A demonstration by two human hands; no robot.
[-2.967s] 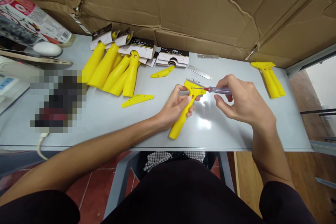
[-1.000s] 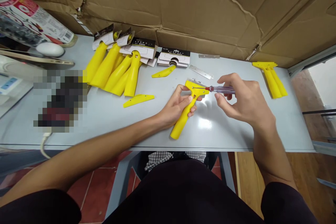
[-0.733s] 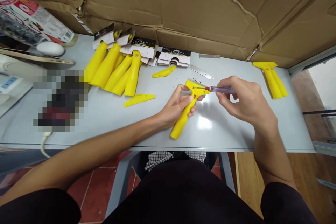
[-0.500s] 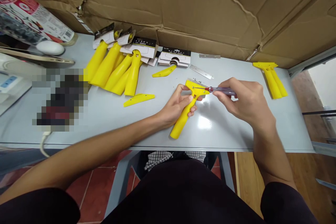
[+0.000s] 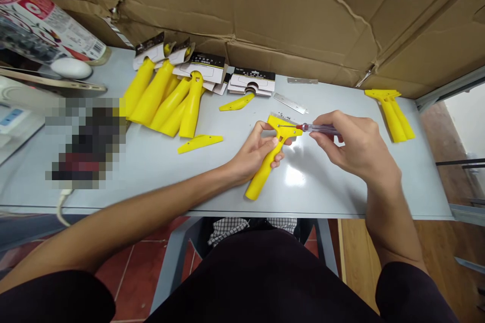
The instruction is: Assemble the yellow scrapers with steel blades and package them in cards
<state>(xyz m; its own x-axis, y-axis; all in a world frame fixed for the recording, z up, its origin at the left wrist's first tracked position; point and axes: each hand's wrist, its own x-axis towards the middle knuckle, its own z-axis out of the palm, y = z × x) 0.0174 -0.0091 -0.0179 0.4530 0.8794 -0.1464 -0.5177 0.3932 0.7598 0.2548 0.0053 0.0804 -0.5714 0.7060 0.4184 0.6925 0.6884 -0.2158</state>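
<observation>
My left hand (image 5: pixel 253 155) is wrapped round the handle of a yellow scraper (image 5: pixel 261 176), its wide head tilted up to the right. A metal blade edge shows along the top of that head. In my right hand (image 5: pixel 354 144) is a screwdriver (image 5: pixel 320 129) with a clear handle, pinched between thumb and fingers. Its thin shaft lies across the scraper head, and the tip is at a screw on the left side. Small screws (image 5: pixel 285 117) lie just behind the head. Two loose yellow cover pieces, one nearer (image 5: pixel 200 143) and one farther (image 5: pixel 237 102), rest to the left.
Several yellow scrapers (image 5: pixel 162 96) with card sleeves lie at the back left. Another card sleeve (image 5: pixel 252 82) and two blades, one nearer (image 5: pixel 291 103) and one farther (image 5: pixel 302 81), are behind my hands. More yellow handles (image 5: pixel 392 116) lie at right. Cardboard (image 5: pixel 265 10) walls the table's back.
My right hand has shifted very slightly, with the screwdriver still against the scraper head. My left hand and the scraper stay in place.
</observation>
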